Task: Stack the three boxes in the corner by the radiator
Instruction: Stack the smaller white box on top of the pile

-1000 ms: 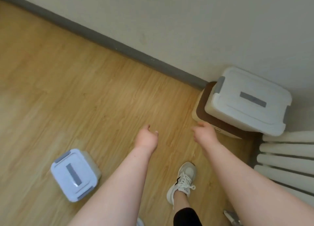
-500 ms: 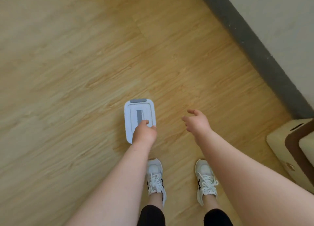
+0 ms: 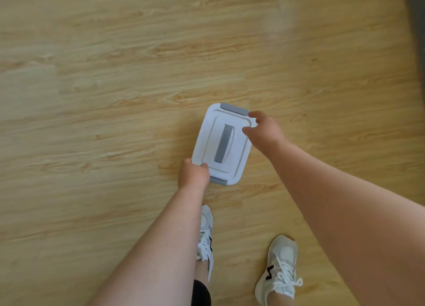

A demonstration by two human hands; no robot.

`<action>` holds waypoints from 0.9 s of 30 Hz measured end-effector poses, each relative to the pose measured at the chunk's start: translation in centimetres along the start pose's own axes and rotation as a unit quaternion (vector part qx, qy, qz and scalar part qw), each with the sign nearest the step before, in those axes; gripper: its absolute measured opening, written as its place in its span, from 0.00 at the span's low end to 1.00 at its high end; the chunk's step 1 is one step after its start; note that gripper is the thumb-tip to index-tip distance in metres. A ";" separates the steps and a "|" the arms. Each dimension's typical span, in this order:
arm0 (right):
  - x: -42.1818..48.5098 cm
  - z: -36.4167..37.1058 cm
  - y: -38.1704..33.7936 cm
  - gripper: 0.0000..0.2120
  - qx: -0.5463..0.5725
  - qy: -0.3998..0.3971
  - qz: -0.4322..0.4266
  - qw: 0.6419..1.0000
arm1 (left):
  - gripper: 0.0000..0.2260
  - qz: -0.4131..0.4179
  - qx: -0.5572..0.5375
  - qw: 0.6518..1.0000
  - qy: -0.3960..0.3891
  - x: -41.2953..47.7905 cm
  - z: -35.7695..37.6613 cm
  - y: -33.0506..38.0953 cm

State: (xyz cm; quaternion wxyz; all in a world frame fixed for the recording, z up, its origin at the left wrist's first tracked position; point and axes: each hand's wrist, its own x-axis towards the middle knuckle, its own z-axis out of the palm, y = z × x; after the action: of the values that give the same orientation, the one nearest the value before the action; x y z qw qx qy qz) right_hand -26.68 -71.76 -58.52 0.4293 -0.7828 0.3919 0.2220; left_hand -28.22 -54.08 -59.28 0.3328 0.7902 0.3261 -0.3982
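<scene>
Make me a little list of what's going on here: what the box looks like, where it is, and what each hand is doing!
box: small white box with a grey strip on the lid and grey clips at both ends
where: on the wooden floor, just ahead of the shoes
left hand: left hand at the near corner, fingers curled at the edge
right hand: right hand over the far right side, fingers spread, not yet closed
lifted: cannot tell; no gap visible from above
shoes: two white sneakers
other boxes: not in view

Wood-grain floor [image 3: 115,75], small white lidded box [image 3: 224,144], two sneakers [image 3: 279,269]
</scene>
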 end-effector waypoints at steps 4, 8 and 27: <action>4.4 1.6 0.5 0.26 -0.055 0.001 -0.033 0.998 | 0.22 -0.050 -0.050 0.997 0.022 3.4 1.8 -1.1; 8.0 3.1 0.7 0.30 -0.118 -0.016 -0.056 0.991 | 0.21 -0.091 -0.103 0.990 0.015 5.8 3.6 -2.2; 7.5 0.1 5.6 0.30 -0.117 -0.062 0.003 0.991 | 0.19 -0.065 -0.238 0.969 -0.032 4.4 3.3 -2.8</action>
State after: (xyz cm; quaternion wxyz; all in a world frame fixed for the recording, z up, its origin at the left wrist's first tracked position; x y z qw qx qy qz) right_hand -26.72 -76.70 -66.53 0.3575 -0.8114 0.3381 0.3153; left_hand -29.66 -54.01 -65.31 0.4946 0.6523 0.4516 -0.3548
